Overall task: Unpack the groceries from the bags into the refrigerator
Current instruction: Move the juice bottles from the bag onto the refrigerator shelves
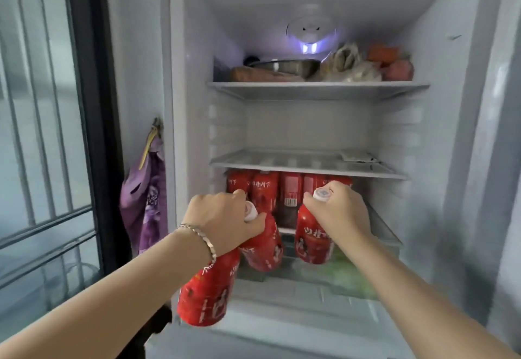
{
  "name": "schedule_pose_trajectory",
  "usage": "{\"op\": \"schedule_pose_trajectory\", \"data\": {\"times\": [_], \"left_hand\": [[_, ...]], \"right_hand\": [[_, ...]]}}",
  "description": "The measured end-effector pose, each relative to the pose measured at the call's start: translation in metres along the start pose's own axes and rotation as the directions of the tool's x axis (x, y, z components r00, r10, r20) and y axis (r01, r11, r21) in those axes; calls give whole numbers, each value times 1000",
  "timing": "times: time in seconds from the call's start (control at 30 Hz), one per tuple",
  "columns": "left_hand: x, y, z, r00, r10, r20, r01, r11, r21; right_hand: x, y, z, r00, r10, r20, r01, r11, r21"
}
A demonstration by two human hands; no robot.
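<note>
The refrigerator (310, 161) stands open in front of me. My left hand (222, 220) grips two red drink bottles by their necks: one (207, 292) hangs low outside the fridge, the other (263, 245) tilts toward the lower shelf. In my right hand (338, 212) a third red bottle (313, 238) with a white cap is held by its top, upright, at the front of that shelf. Behind them several red bottles (265, 192) stand in a row under the middle shelf.
The top shelf (315, 87) carries a metal pot, a bagged item and red produce. The middle shelf (296, 165) bears a flat white packet at its right. Greens lie in the drawer (349, 277) below. A purple cloth (146, 197) hangs at left beside a barred window.
</note>
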State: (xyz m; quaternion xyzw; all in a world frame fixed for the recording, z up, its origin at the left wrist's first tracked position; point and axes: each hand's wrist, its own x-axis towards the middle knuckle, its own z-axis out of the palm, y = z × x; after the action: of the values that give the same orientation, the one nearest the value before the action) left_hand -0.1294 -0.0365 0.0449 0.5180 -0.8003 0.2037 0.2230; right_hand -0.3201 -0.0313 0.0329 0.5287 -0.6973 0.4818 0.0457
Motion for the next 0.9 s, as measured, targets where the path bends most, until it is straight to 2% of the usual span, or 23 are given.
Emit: {"op": "schedule_pose_trajectory", "data": {"times": [0.17, 0.37, 0.47, 0.53, 0.6, 0.73, 0.83, 0.9], "left_hand": [[73, -13, 40, 999, 7, -36, -7, 1000, 12], [113, -19, 76, 997, 72, 32, -73, 997, 25], [123, -22, 83, 996, 89, 29, -90, 996, 7], [128, -22, 84, 993, 119, 25, -119, 993, 12], [133, -21, 84, 986, 163, 34, -163, 986, 19], [145, -21, 83, 970, 208, 122, -208, 978, -11], [151, -24, 85, 967, 218, 133, -215, 976, -31], [151, -25, 86, 966, 224, 128, -220, 975, -41]], "right_hand": [[62, 16, 53, 999, 19, -36, -19, 1000, 6], [79, 26, 87, 983, -102, -151, 97, 995, -37], [72, 35, 95, 979, -72, -193, 65, 997, -43], [61, 40, 102, 990, 1, -143, -17, 993, -116], [52, 42, 109, 993, 6, -119, -24, 988, -152], [71, 45, 115, 992, 119, -34, -122, 987, -108], [91, 52, 126, 992, 119, 37, -119, 993, -17], [103, 54, 132, 979, 114, 168, -110, 993, -32]]}}
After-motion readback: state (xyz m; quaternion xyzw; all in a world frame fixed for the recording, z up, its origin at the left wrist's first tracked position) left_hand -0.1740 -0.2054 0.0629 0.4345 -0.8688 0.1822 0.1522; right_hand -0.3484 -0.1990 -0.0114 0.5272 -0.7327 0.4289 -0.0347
